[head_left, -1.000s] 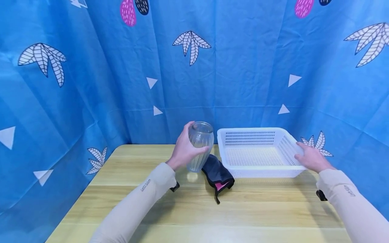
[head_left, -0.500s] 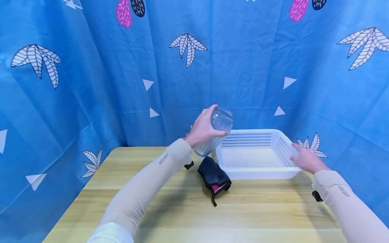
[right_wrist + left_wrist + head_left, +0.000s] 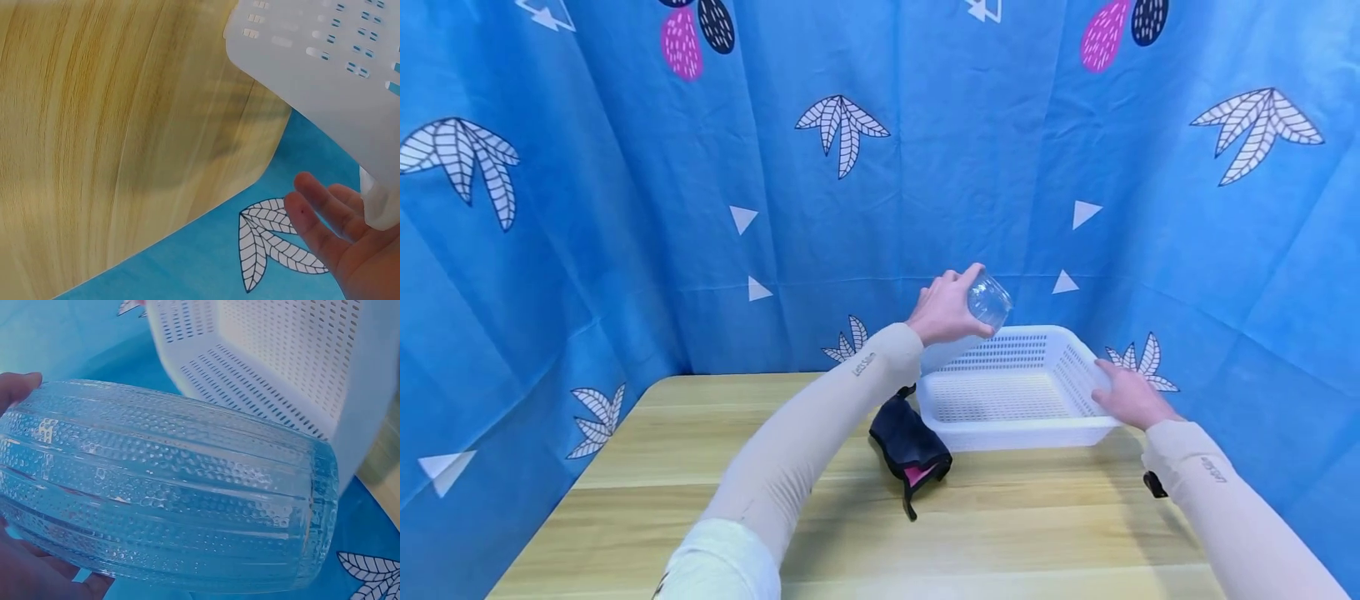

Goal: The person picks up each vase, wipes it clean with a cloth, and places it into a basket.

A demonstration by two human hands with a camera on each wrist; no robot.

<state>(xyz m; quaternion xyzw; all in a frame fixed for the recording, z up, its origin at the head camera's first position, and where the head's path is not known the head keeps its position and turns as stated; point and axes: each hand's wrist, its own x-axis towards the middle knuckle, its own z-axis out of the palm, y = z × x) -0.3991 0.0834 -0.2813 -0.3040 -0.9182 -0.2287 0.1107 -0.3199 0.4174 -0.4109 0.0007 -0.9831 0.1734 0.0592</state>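
Observation:
A clear glass vase (image 3: 989, 302) with ribbed, dimpled sides is held up by my left hand (image 3: 944, 313), fingers on one side and thumb on the other. It is tilted, its mouth end up to the right, over the left part of a white plastic basket (image 3: 1015, 437). The left wrist view shows the vase's body (image 3: 169, 487) close up, its base toward the right. My right hand (image 3: 1131, 398) holds the basket's right rim. In the right wrist view, fingers (image 3: 312, 231) extend below the rim beside the slotted wall (image 3: 294, 69).
A dark cloth item (image 3: 910, 437) with black edging and pink lining lies at the basket's front left corner. The wooden table (image 3: 1000, 525) ends at a blue patterned curtain (image 3: 850, 225) behind and at both sides.
My left hand has lifted the vase from upright beside the basket, carrying it right and tilting it over the basket's left side. The right hand keeps its hold on the rim.

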